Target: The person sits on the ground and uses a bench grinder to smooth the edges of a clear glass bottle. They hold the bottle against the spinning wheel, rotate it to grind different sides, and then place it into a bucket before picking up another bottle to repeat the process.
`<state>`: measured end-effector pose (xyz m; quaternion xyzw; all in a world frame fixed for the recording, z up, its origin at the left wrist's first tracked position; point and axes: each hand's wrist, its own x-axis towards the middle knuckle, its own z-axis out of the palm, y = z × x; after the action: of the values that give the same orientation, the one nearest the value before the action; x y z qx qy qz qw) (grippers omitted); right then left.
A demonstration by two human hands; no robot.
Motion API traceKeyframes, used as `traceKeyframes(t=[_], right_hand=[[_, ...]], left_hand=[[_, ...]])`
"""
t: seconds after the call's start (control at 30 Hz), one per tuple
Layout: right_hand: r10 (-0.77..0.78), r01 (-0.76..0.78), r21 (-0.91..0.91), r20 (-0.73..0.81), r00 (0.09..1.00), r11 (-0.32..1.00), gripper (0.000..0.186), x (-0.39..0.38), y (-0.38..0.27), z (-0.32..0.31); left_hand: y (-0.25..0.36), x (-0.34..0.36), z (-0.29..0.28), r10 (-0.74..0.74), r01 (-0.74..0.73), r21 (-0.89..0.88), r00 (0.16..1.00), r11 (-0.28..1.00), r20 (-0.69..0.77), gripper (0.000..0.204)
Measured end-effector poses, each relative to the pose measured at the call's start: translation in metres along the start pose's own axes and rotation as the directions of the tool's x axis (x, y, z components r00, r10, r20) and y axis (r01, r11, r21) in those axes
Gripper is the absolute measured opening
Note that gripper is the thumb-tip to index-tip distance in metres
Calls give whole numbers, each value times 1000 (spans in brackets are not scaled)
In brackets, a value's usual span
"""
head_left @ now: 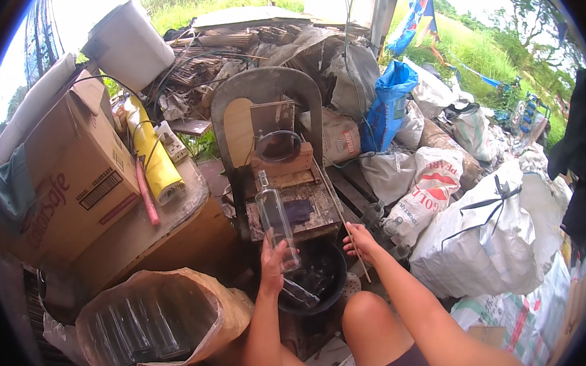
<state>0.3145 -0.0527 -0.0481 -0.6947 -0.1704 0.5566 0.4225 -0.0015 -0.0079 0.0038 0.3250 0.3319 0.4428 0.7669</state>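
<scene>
My left hand [273,263] is closed round the lower part of a clear glass bottle [272,211], held upright with its neck at the top. Between the fingers of my right hand [359,241] is a long thin stick [333,198], slanting from upper left to lower right. Below the bottle stands a dark basin [330,289] with another clear bottle [300,292] lying in it. Just beyond the basin is a worn chair [220,113], bearing a wooden block [280,162], a dark round bowl [279,147] and a dark folded cloth [299,211].
At the lower left, a brown paper sack [230,307] holds several clear bottles [137,330]. A cardboard box [80,156] and a yellow roll [149,151] rest on a wooden surface [135,236]. Stuffed white sacks [484,238] and a blue bag [390,103] crowd the right side.
</scene>
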Motion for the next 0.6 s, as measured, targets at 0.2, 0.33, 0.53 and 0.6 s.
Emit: traceKeyframes(t=[0.2, 0.33, 0.53, 0.6], right_hand=[[-88, 44, -313, -128, 988, 949, 60, 60, -57, 24], [-535, 225, -754, -193, 822, 617, 40, 73, -55, 25], [-476, 352, -474, -169, 863, 807, 23, -9, 0, -16], [-709, 523, -564, -168, 685, 639, 20, -63, 29, -30]], left_hand=[[5, -2, 1, 5, -5, 37, 1000, 999, 6, 86], [6, -1, -1, 15, -13, 75, 1000, 997, -13, 88], [4, -1, -5, -3, 2, -4, 999, 1000, -45, 89], [3, -2, -4, -14, 13, -24, 999, 1000, -49, 88]])
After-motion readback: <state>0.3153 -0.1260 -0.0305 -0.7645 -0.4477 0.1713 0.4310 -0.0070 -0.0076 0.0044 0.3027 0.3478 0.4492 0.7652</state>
